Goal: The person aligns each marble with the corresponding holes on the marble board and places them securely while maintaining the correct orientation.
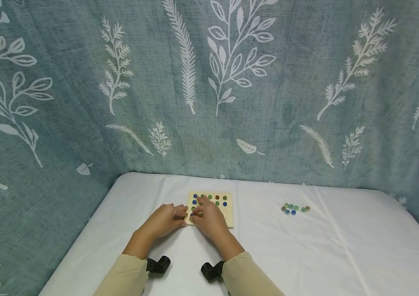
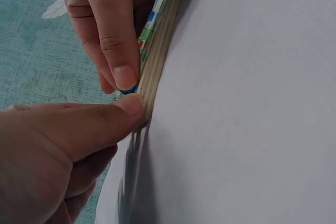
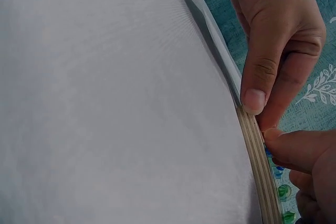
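A pale wooden board (image 1: 230,222) lies flat on the table, with rows of blue, green and brown glass marbles in its hollows. My left hand (image 1: 166,221) grips its near left corner, thumb against the layered edge (image 2: 160,51). Over the board's left part, my right hand (image 1: 209,218) is bent down with thumb and fingertips at a blue marble (image 2: 129,89) in the near left corner. Both thumbs are close together in the wrist views. The right hand hides several marbles in the middle rows. Hollows at the board's near right hold no marbles.
A loose group of glass marbles (image 1: 293,208) lies on the white tablecloth (image 1: 268,255) to the right of the board. A leaf-patterned green curtain (image 1: 202,135) hangs behind and left of the table. Black wrist-camera mounts (image 1: 159,265) stick out from both sleeves.
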Available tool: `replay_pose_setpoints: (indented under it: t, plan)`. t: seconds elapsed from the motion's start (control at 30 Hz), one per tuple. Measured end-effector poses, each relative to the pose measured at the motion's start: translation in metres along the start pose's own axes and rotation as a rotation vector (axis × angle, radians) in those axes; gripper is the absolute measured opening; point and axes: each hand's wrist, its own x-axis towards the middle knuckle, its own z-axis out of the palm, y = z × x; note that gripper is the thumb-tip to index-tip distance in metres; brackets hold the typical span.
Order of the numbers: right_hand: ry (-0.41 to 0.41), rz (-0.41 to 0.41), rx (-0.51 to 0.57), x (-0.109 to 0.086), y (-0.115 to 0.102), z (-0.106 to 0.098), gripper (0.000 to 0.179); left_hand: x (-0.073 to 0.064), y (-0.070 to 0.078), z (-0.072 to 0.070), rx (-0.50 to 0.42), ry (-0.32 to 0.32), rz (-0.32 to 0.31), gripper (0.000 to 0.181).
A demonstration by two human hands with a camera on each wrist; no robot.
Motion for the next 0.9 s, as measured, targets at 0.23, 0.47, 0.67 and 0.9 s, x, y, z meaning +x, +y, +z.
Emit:
replay_pose_setpoints:
  t: [0.23, 0.47, 0.67, 0.9]
  plan:
    - [-0.007, 0.003, -0.016, 0.000, -0.001, -0.001, 0.017, -0.001, 0.002, 0.002, 0.004, 0.012, -0.014, 0.032]
    - [-0.020, 0.005, 0.043, -0.001, 0.002, -0.009, 0.022, -0.003, -0.001, 0.005, 0.030, 0.022, -0.019, 0.032]
    - [0.030, 0.046, 0.151, -0.005, 0.016, -0.041, 0.024, -0.002, -0.001, 0.005, 0.003, 0.026, -0.028, 0.033]
    - [0.115, 0.114, 0.103, -0.020, 0.046, -0.097, 0.030, -0.001, -0.001, 0.007, -0.006, 0.027, -0.060, 0.034]
